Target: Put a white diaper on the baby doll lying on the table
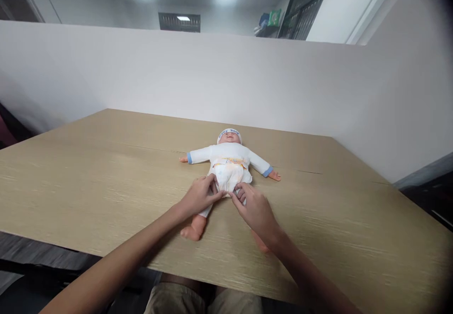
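Observation:
A baby doll [230, 152] lies on its back on the table, head toward the wall, arms spread. It wears a white outfit with blue cuffs and a white cap with lettering. Round its hips is a white diaper [228, 174] with an orange-patterned waistband. My left hand [203, 192] pinches the diaper's edge at the leg on the left side. On the other side, my right hand [250, 204] has its fingers curled on the diaper's edge. Both thumbs nearly meet at the crotch. My right hand and forearm hide most of the doll's leg on that side.
The wooden table [106, 177] stretches out around the doll, with thin seams in its top. A white wall [177, 73] rises behind it, with a window above. My lap [205, 300] is below the near edge.

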`<state>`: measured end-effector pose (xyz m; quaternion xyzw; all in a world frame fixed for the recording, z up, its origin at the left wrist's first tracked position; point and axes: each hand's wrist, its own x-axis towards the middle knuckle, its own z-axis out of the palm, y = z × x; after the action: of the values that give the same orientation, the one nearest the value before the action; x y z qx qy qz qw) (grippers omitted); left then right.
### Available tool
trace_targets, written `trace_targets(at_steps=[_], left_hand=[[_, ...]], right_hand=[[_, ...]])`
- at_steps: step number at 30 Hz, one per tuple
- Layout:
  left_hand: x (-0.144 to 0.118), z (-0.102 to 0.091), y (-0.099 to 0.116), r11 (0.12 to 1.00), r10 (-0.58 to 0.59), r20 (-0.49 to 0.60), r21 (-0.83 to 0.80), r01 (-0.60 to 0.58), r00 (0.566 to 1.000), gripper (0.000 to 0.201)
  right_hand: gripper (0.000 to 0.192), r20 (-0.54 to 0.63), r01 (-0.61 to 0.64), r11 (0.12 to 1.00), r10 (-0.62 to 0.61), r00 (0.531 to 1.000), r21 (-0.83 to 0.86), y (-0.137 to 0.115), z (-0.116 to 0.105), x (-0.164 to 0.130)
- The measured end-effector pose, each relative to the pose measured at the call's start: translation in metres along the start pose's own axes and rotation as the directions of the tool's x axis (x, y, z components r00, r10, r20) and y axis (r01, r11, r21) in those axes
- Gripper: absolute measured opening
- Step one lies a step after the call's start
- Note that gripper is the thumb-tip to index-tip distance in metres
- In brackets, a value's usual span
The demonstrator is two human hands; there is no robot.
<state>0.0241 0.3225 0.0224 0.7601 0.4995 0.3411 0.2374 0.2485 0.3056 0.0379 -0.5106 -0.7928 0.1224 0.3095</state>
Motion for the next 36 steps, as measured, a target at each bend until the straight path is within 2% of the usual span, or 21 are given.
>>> trace_targets(at_steps=[8,16,22,27,33,36], left_hand=[[0.009,-0.001,-0.004,0.998,0.051,0.047,0.044,-0.053,0.998,0.040],[0.001,0.003,-0.005,0.993,0.092,-0.014,0.073,-0.091,0.996,0.029],[0.000,0.003,-0.008,0.990,0.143,-0.045,0.019,-0.142,0.989,0.021],[-0.001,0.003,-0.008,0.988,0.149,-0.059,-0.026,-0.151,0.987,0.020],[0.001,0.000,-0.007,0.996,0.094,0.011,-0.008,-0.094,0.996,0.029],[0.002,0.000,-0.006,0.996,0.067,-0.035,-0.063,-0.069,0.997,0.027]], right_hand=[[0.008,-0.001,0.056,0.994,-0.056,0.998,-0.091,-0.004,0.003,-0.009],[0.012,0.018,0.067,0.998,-0.067,0.998,-0.016,0.001,0.003,-0.011],[0.017,0.037,0.090,0.994,-0.092,0.995,0.060,0.004,0.004,-0.016],[0.018,0.039,0.069,0.992,-0.074,0.997,0.102,0.004,0.004,-0.017],[0.013,0.024,0.042,0.988,-0.046,0.999,0.152,0.001,0.003,-0.013],[0.009,0.002,0.023,0.986,-0.024,1.000,0.167,-0.002,0.001,-0.012]])
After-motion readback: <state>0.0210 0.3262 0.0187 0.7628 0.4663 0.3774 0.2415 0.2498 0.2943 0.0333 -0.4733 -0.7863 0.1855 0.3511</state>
